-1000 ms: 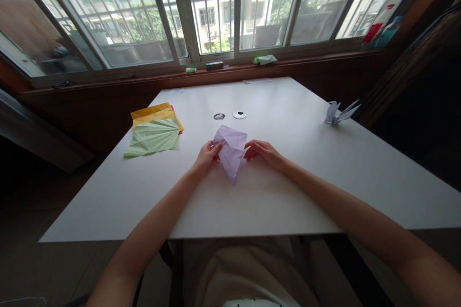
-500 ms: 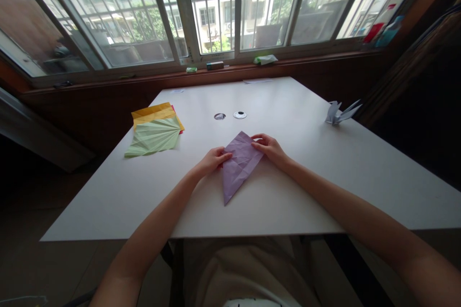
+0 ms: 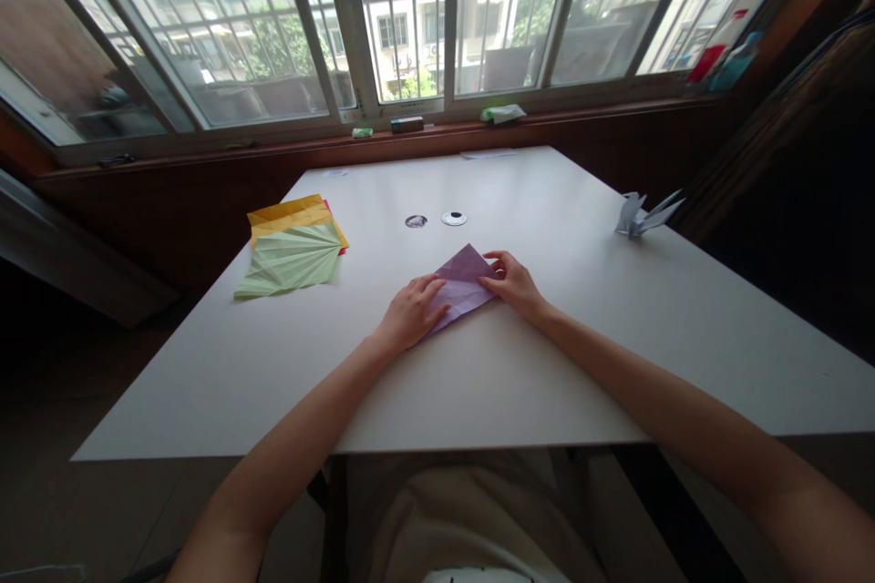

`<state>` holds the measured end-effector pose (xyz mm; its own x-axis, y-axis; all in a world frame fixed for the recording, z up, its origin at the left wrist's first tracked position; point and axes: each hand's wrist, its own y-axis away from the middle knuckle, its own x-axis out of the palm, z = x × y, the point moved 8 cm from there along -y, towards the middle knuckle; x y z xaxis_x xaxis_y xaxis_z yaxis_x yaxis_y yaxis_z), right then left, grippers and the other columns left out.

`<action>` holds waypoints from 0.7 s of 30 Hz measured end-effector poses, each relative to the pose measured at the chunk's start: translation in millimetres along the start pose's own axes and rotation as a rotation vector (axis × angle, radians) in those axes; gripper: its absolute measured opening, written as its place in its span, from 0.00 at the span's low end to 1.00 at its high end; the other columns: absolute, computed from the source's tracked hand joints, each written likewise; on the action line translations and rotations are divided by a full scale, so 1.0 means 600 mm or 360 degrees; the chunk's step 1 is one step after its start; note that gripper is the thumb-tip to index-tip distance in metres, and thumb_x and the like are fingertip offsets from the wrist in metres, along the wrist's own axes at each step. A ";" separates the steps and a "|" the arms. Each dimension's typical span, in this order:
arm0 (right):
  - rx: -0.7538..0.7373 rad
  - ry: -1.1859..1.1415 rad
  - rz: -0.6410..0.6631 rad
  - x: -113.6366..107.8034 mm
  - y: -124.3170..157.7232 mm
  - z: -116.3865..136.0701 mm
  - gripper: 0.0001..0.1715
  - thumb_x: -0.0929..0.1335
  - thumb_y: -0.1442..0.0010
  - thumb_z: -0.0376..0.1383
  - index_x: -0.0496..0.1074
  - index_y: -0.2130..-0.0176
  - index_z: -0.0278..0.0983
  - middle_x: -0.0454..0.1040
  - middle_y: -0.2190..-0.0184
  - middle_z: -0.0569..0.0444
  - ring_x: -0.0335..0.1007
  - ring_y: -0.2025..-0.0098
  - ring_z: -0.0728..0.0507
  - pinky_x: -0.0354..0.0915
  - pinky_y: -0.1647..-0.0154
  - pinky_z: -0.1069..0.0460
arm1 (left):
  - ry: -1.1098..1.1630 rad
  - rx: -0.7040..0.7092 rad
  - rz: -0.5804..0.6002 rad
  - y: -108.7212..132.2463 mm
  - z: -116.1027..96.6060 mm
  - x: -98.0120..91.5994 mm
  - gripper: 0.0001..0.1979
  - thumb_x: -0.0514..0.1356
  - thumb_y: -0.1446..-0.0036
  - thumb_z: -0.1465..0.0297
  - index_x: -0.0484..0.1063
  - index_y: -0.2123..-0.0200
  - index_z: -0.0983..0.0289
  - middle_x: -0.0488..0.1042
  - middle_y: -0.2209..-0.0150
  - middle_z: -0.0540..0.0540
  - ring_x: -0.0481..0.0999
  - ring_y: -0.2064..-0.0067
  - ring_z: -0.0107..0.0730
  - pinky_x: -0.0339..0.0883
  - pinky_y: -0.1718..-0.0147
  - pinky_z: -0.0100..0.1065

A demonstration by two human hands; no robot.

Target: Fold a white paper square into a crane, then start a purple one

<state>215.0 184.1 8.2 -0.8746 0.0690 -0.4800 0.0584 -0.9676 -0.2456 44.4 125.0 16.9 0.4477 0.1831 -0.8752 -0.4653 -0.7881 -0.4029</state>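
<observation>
A folded sheet of purple origami paper [image 3: 468, 275] lies on the white table [image 3: 547, 383] in front of me, one corner aimed at the window. Spread over its left part is my left hand [image 3: 412, 310], fingers and thumb apart and pressing on top, so that end of the paper is hidden. At the right corner my right hand [image 3: 511, 284] pinches the edge between thumb and fingers. Faint crease lines run across the visible purple surface.
Pale green pleated paper [image 3: 291, 261] overlaps yellow paper [image 3: 287, 216] at the left, with a bit of red beneath. Two round discs [image 3: 454, 219] lie beyond my hands. A grey folded-paper crane [image 3: 643, 216] stands near the right edge.
The purple paper has turned from pointing toward me to lying slantwise to the lower left. My left hand went from pinching its edge to lying over it; the right hand stayed near the right corner.
</observation>
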 end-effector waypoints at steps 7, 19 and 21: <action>-0.0242 0.0120 -0.0021 0.004 0.003 0.017 0.18 0.66 0.55 0.31 0.67 0.60 0.36 0.73 0.68 0.54 0.69 0.66 0.46 0.66 0.65 0.51 | -0.0044 0.0125 0.0304 0.000 0.000 0.028 0.19 0.48 0.40 0.63 0.63 0.48 0.62 0.63 0.44 0.56 0.60 0.42 0.37 0.56 0.45 0.40; -0.1017 0.0340 0.0394 0.052 0.042 0.073 0.22 0.58 0.55 0.19 0.73 0.69 0.37 0.74 0.65 0.51 0.68 0.62 0.46 0.65 0.58 0.50 | -0.0086 -0.0122 0.0145 -0.002 0.027 0.018 0.17 0.50 0.41 0.66 0.62 0.50 0.64 0.63 0.45 0.58 0.60 0.43 0.39 0.56 0.45 0.43; -0.1021 0.0344 0.0436 0.055 0.043 0.072 0.21 0.59 0.56 0.20 0.73 0.69 0.37 0.74 0.65 0.51 0.68 0.62 0.46 0.65 0.58 0.50 | -0.0062 -0.0138 0.0119 -0.002 0.030 0.017 0.16 0.51 0.42 0.66 0.62 0.51 0.64 0.64 0.46 0.59 0.61 0.44 0.39 0.57 0.46 0.43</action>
<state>166.8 150.7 22.5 -0.6772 -0.0446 -0.7344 0.5902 -0.6290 -0.5060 36.1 138.6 3.7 0.3836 0.1434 -0.9123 -0.4277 -0.8480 -0.3131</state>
